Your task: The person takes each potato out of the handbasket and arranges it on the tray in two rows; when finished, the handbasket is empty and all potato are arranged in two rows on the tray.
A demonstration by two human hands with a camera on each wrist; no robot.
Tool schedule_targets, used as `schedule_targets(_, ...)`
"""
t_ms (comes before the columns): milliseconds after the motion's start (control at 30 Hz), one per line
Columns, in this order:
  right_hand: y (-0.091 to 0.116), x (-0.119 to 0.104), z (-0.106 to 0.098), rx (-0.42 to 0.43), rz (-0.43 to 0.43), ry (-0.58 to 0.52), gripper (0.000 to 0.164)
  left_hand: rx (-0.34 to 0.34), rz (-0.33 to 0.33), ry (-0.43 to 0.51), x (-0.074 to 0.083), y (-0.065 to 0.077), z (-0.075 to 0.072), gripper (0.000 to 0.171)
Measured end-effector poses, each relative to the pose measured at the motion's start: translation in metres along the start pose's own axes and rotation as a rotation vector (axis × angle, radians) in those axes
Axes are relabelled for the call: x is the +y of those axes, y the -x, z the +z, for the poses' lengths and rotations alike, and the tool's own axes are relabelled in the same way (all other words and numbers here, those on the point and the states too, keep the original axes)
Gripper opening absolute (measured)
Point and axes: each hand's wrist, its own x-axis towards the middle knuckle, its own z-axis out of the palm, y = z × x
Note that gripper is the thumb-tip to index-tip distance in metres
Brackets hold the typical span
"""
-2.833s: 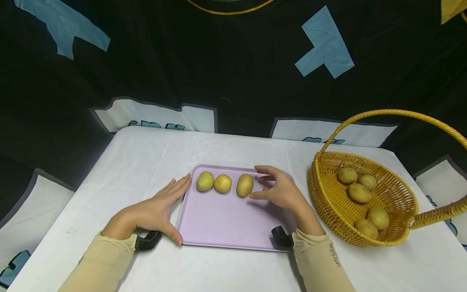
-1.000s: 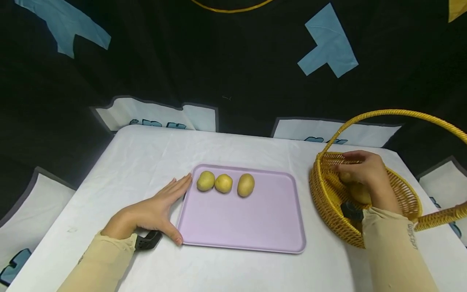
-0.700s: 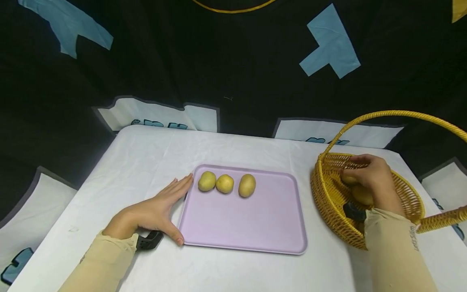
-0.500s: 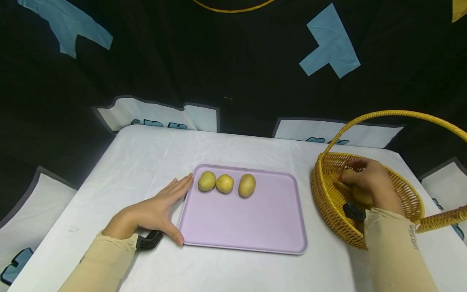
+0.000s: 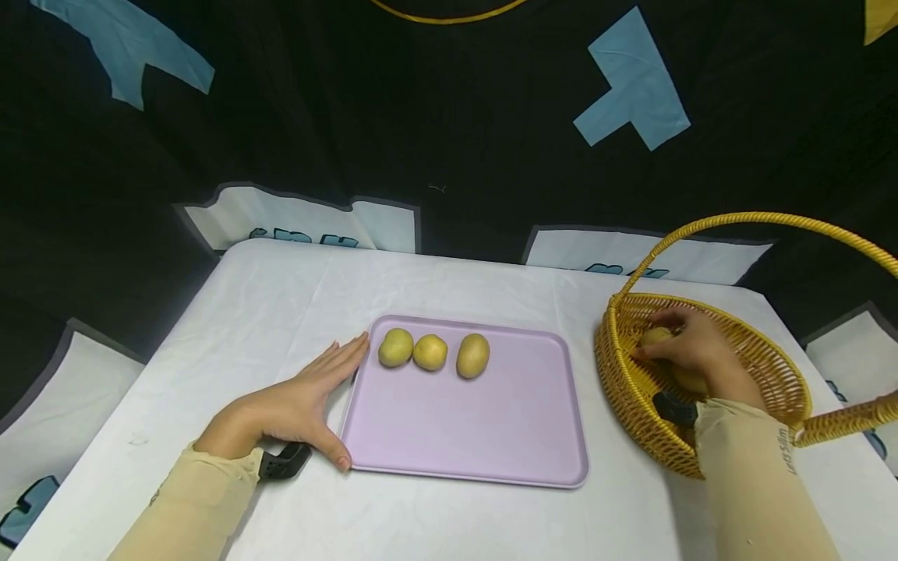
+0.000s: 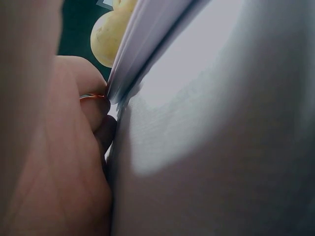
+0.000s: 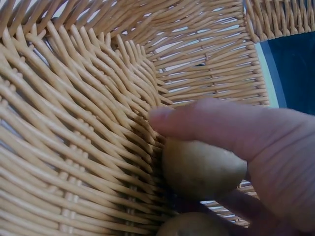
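Observation:
My left hand [image 5: 298,409] lies flat with its fingers spread along the left edge of a lilac tray [image 5: 463,428], thumb at the near corner. Three potatoes sit in a row toward the tray's far side: a greenish one [image 5: 396,347], a yellow round one [image 5: 430,353] and a longer one [image 5: 473,356]. Inside the wicker basket [image 5: 631,413], my right hand [image 5: 694,343] grips a potato [image 7: 202,167], its thumb over the top and other fingers mostly hidden below. Another potato [image 7: 194,225] lies just beneath; hand and forearm hide more of the basket's inside.
The basket's tall arched handle [image 5: 758,216] rises over the right arm. A white cloth [image 5: 295,514] covers the table, and a black curtain [image 5: 421,117] with pale blue shapes hangs behind it.
The right hand has gone from beside the longer potato on the tray into the basket, and there has shifted slightly left with the potato in its fingers. The left hand has stayed put.

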Motion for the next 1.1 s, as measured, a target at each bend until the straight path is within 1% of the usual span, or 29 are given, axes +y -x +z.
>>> schedule_targets(100,-0.002,0.001,0.002,-0.011,-0.011,-0.011,0.078,0.002,-0.001,0.001,0.000,0.000,0.000,0.159)
schedule_targets(233,-0.004,0.002,0.003,-0.023,-0.014,0.003,0.073,0.003,-0.003,0.008,0.000,-0.001,0.000,0.159)
schedule_targets(400,-0.004,0.001,0.003,-0.031,-0.011,0.009,0.071,0.002,-0.004,0.013,0.000,0.000,0.000,0.159)
schedule_targets(633,-0.001,-0.001,0.004,-0.032,-0.003,-0.031,0.074,-0.001,0.006,0.018,0.000,0.000,0.000,0.158)
schedule_targets(900,0.000,-0.003,0.002,-0.022,0.000,-0.021,0.079,0.000,0.009,0.020,0.000,0.000,0.000,0.158)
schedule_targets(1100,0.000,-0.008,0.001,0.006,-0.020,-0.023,0.081,0.000,0.007,0.017,0.000,0.000,-0.001,0.158)
